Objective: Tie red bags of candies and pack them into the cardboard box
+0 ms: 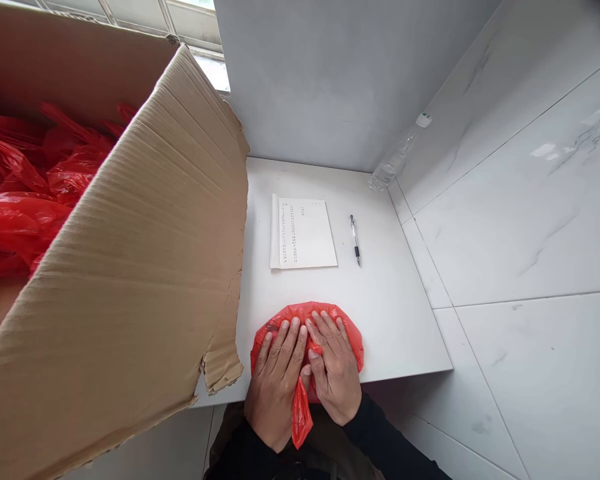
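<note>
A red plastic bag (347, 327) lies flattened into a rounded shape at the front edge of the white table (390, 307). Across its left half rests my left hand (277, 383), palm down with the fingers stretched out. My right hand (337, 373) lies flat on the bag's right half, its fingers a little spread. A loose red tail of the bag hangs between the wrists toward my body. What the bag contains is hidden under the plastic and my hands.
At the left stands a large cardboard box (180, 220) with several red plastic bags (25, 220) inside. Its torn flap reaches over the table's left edge. A notebook with writing (310, 233), a pen (355, 240) and a clear bottle (395, 157) sit farther back, near tiled walls.
</note>
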`<act>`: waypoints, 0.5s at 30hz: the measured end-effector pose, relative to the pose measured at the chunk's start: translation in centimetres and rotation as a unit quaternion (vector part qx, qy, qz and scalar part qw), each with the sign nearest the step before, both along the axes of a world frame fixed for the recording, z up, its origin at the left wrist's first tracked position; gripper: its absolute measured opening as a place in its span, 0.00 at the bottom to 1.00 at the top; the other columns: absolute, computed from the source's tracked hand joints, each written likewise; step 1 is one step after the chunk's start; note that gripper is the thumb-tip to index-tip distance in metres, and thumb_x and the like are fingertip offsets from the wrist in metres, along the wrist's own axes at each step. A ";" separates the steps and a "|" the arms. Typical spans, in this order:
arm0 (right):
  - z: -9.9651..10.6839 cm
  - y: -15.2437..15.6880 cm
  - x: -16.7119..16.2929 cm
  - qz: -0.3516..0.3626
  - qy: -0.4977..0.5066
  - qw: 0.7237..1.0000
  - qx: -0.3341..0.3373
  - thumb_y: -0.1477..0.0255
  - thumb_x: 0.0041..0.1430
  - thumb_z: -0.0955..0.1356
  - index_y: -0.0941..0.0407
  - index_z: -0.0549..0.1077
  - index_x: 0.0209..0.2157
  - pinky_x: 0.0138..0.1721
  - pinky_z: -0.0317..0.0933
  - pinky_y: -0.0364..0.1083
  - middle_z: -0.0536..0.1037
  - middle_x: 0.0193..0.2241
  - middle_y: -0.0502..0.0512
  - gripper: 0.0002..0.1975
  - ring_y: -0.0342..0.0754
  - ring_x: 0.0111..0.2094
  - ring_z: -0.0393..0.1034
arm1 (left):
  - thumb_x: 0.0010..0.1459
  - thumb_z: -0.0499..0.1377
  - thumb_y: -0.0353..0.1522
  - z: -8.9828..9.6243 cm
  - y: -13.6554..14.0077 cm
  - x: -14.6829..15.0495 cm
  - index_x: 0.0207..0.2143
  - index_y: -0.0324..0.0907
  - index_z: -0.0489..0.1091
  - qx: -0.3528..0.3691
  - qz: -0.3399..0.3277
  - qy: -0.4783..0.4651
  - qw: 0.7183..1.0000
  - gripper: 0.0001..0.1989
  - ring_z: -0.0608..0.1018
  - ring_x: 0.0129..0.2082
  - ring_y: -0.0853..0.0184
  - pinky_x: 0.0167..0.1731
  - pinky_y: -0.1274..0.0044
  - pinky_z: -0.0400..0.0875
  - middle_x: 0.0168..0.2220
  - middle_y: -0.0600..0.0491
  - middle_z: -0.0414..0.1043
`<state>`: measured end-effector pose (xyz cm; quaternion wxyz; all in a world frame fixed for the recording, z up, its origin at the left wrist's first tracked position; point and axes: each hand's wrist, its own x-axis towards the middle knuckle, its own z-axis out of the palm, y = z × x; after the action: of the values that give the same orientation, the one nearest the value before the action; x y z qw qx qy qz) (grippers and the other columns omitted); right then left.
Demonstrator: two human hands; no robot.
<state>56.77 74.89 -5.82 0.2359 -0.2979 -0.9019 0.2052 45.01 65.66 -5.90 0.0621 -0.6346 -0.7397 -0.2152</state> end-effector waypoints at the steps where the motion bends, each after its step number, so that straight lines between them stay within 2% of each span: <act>1: 0.0 0.0 0.0 -0.001 -0.004 1.000 0.001 0.71 0.72 0.57 0.53 0.53 0.69 0.66 0.52 0.65 0.60 0.67 0.54 0.26 0.55 0.70 0.48 | 0.65 0.52 0.26 0.0 0.0 0.0 0.69 0.35 0.51 0.000 0.000 -0.003 1.000 0.30 0.57 0.69 0.55 0.68 0.61 0.47 0.68 0.43 0.58; 6: -0.5 -0.2 0.2 0.005 -0.008 1.000 -0.001 0.71 0.71 0.58 0.52 0.52 0.69 0.66 0.52 0.65 0.59 0.68 0.54 0.27 0.55 0.69 0.48 | 0.64 0.53 0.24 -0.1 -0.3 0.2 0.68 0.35 0.51 -0.001 0.003 -0.014 1.000 0.31 0.55 0.70 0.55 0.68 0.60 0.45 0.69 0.44 0.57; 9: -1.1 -0.5 0.6 0.014 0.010 0.999 -0.030 0.70 0.71 0.58 0.51 0.54 0.68 0.66 0.50 0.67 0.60 0.67 0.54 0.26 0.56 0.68 0.51 | 0.63 0.52 0.23 0.4 -0.8 0.6 0.68 0.35 0.52 -0.004 0.015 -0.010 1.000 0.31 0.55 0.70 0.56 0.67 0.60 0.46 0.69 0.45 0.57; 12: -1.2 -0.5 1.3 -0.005 0.032 0.990 -0.135 0.65 0.71 0.58 0.49 0.63 0.64 0.66 0.50 0.68 0.65 0.65 0.53 0.23 0.58 0.67 0.55 | 0.62 0.54 0.23 1.3 -1.4 1.3 0.67 0.37 0.55 0.004 0.037 -0.005 0.999 0.30 0.57 0.69 0.56 0.66 0.60 0.50 0.67 0.46 0.60; 15: -0.2 -0.1 2.0 -0.056 0.050 0.960 -0.269 0.58 0.70 0.58 0.50 0.69 0.60 0.65 0.53 0.67 0.69 0.62 0.54 0.23 0.59 0.65 0.59 | 0.61 0.57 0.27 2.1 -1.5 1.9 0.63 0.41 0.61 0.026 0.062 -0.014 0.998 0.28 0.68 0.62 0.55 0.64 0.59 0.57 0.60 0.46 0.70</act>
<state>58.82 74.79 -6.03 0.2031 -0.3899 -0.7823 0.4412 46.88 64.19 -3.81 0.0815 -0.5829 -0.7725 -0.2384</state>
